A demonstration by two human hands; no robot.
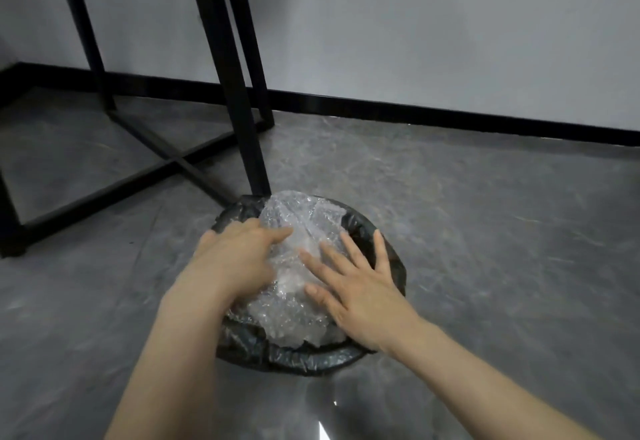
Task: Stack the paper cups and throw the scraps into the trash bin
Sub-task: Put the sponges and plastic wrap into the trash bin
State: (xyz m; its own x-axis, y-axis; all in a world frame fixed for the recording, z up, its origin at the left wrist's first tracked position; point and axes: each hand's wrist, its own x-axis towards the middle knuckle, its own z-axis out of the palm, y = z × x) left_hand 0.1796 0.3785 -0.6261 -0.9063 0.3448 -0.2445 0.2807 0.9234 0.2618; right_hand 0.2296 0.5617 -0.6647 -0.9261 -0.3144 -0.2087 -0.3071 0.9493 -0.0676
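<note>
A round trash bin (311, 361) lined with a black bag stands on the grey floor below me. A crumpled wad of clear bubble wrap (301, 221) fills its mouth and bulges above the rim. My left hand (239, 256) presses flat on the left side of the wrap, fingers pointing right. My right hand (360, 287) lies on the right side with its fingers spread and straight. No paper cups are in view.
A black metal table leg (239, 100) comes down right behind the bin, with floor-level frame bars (166, 155) spreading to the left. A grey wall with a black skirting board (450, 114) runs across the back. Grey tiled floor surrounds the bin.
</note>
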